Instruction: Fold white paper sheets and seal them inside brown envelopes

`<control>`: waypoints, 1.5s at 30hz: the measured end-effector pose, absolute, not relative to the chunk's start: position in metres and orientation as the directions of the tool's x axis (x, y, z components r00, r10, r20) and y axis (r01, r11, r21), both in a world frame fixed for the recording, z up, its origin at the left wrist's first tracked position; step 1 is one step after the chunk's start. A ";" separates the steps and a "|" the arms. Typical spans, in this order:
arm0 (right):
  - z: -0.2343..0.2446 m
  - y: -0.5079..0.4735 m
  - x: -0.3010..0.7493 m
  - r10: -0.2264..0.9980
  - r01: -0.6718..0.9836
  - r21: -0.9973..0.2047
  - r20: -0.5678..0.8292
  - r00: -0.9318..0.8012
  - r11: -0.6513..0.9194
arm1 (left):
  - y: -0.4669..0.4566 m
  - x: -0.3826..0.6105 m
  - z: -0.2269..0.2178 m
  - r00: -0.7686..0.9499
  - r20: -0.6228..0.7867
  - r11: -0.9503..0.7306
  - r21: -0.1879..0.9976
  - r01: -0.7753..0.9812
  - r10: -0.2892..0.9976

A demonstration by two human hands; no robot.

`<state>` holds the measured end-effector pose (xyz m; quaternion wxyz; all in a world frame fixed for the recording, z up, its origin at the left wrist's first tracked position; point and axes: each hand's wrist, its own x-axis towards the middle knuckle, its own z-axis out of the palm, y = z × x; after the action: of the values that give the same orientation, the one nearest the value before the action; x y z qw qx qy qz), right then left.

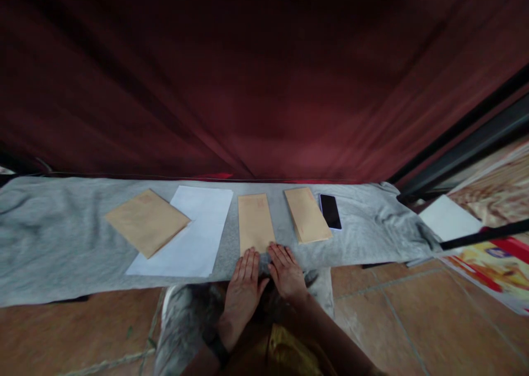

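Observation:
A brown paper envelope point(255, 221) lies upright in front of me on the grey cloth, its near edge under my fingertips. My left hand point(243, 288) lies flat with fingers stretched out over its lower left corner. My right hand point(287, 274) rests flat at the lower right corner, fingers extended. Neither hand grips anything. To the right lies a small stack of brown envelopes point(308, 215), slightly turned. Left of the middle, a larger brown envelope or stack point(147, 221) lies askew, partly over white paper sheets point(200, 232).
A phone point(330, 211) with a dark screen lies right of the envelopes. The grey cloth point(363, 227) covers a narrow bench or table. A dark red curtain point(248, 117) hangs behind it. At the far right are a black metal frame point(467, 150) and a colourful printed box point(496, 266).

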<state>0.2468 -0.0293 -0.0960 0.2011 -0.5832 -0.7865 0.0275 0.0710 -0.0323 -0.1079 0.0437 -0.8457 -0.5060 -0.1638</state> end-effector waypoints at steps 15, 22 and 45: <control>-0.091 -0.027 0.235 0.918 0.885 -0.285 0.266 -0.295 0.368 | -0.030 0.074 -0.105 0.410 0.248 -0.432 0.044 0.901 0.878; -0.098 -0.030 0.239 0.931 0.907 -0.277 0.271 -0.243 0.318 | -0.032 0.070 -0.105 0.405 0.233 -0.423 0.030 0.906 0.884; -0.108 -0.031 0.244 0.929 0.900 -0.295 0.281 -0.241 0.322 | -0.022 0.087 -0.102 0.549 0.129 -0.552 -0.012 0.834 0.826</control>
<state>0.2443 -0.0314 -0.1085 0.2052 -0.5811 -0.7868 0.0357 0.0873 -0.0222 -0.1025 0.0358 -0.8792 -0.4720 -0.0539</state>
